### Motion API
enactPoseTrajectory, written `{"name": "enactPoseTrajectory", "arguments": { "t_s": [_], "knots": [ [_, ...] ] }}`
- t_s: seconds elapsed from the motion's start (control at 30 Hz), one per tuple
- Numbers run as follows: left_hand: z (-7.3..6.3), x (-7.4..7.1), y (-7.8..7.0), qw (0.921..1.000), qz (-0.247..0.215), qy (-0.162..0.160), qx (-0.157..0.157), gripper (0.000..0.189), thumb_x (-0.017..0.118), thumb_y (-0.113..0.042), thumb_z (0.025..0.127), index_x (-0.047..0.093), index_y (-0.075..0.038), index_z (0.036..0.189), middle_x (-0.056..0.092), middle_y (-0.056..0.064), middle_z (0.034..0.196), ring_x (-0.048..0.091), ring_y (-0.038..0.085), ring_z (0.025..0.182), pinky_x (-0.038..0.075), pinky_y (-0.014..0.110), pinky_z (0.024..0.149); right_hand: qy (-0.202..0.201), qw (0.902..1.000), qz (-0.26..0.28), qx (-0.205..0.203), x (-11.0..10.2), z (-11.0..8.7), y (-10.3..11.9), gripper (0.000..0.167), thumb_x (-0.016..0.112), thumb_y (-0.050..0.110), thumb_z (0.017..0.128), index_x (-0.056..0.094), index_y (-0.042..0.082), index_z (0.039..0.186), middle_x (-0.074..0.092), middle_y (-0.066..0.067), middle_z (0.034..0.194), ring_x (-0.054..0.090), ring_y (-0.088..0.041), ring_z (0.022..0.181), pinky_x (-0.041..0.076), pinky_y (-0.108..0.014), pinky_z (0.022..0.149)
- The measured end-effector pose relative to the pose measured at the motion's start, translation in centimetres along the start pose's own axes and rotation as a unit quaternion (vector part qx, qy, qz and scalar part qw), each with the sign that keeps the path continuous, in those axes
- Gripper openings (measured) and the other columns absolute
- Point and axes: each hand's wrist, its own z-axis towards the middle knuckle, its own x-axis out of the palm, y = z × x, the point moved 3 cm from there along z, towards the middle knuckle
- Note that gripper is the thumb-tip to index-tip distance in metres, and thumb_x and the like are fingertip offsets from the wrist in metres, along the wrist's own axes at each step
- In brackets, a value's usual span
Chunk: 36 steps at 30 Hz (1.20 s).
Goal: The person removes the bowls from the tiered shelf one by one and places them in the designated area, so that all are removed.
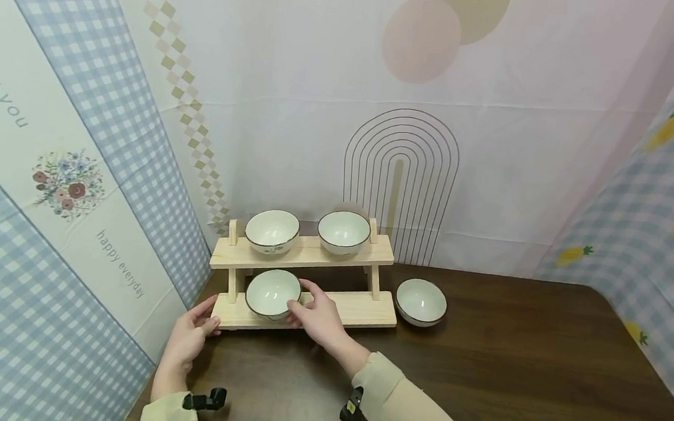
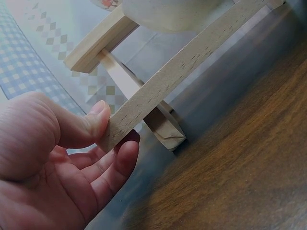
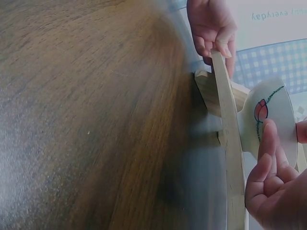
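Observation:
A two-tier wooden rack (image 1: 358,309) stands against the back cloth. My left hand (image 1: 186,339) grips the left end of its lower board, thumb on top and fingers beneath, as the left wrist view shows. On the left part of that board sits a bowl (image 1: 272,292) with a dark rim. My right hand (image 1: 321,317) holds this bowl by its right side. In the right wrist view the thumb is at the rim, and the fingers lie along the outer wall by a painted red flower (image 3: 261,110).
Two similar bowls, a left one (image 1: 272,229) and a right one (image 1: 344,231), sit on the upper tier. Another bowl (image 1: 421,303) stands on the dark wooden table (image 1: 510,366), just right of the rack. A checked cloth (image 1: 64,300) hangs close by the left hand.

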Motion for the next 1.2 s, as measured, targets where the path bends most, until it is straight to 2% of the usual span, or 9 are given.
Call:
{"name": "enactPoseTrajectory", "arguments": {
  "t_s": [0.17,0.47,0.7,0.93,1.2],
  "knots": [
    [0.1,0.0,-0.1,1.0000,0.000,0.002,0.008,0.057,0.055,0.008,0.106,0.037,0.011,0.160,0.043,0.035,0.157,0.062,0.003,0.095,0.059,0.022,0.078,-0.002,0.9999,0.009,0.004,0.1,0.0,0.0,0.060,0.069,0.015,0.103,0.047,0.003,0.158,0.077,-0.007,0.078,0.072,-0.014,0.068,0.062,-0.029,0.068],
    [0.2,-0.2,0.1,1.0000,-0.003,0.006,-0.002,0.057,0.056,0.007,0.107,0.038,0.009,0.161,0.043,0.032,0.158,0.061,0.003,0.096,0.059,0.022,0.079,-0.007,0.9997,0.023,0.003,0.2,-0.2,-0.1,0.060,0.068,0.011,0.102,0.048,0.002,0.157,0.076,-0.008,0.077,0.072,-0.015,0.067,0.062,-0.030,0.066],
    [-0.3,-0.8,0.3,0.9999,0.004,0.008,-0.005,0.058,0.055,0.007,0.107,0.037,0.008,0.162,0.042,0.032,0.159,0.060,0.001,0.096,0.059,0.022,0.080,-0.007,0.9995,0.028,0.010,0.6,-0.5,0.0,0.060,0.067,0.007,0.098,0.049,0.002,0.156,0.076,-0.010,0.076,0.071,-0.016,0.066,0.063,-0.032,0.066],
    [-0.2,-1.3,0.3,1.0000,0.005,0.007,-0.002,0.058,0.055,0.007,0.107,0.036,0.007,0.162,0.044,0.031,0.158,0.060,-0.001,0.096,0.058,0.021,0.080,-0.016,0.9995,0.025,0.013,1.0,-0.3,0.2,0.061,0.065,0.003,0.095,0.051,0.003,0.154,0.075,-0.009,0.074,0.070,-0.016,0.062,0.063,-0.034,0.064],
    [-0.1,-1.3,0.5,0.9998,0.006,0.018,0.005,0.058,0.055,0.006,0.107,0.037,0.007,0.162,0.043,0.032,0.159,0.061,0.000,0.096,0.058,0.021,0.080,-0.031,0.9990,0.028,0.016,1.0,-0.8,0.0,0.062,0.063,0.002,0.094,0.050,0.002,0.155,0.075,-0.008,0.074,0.071,-0.016,0.064,0.065,-0.046,0.069]
  ]
}}
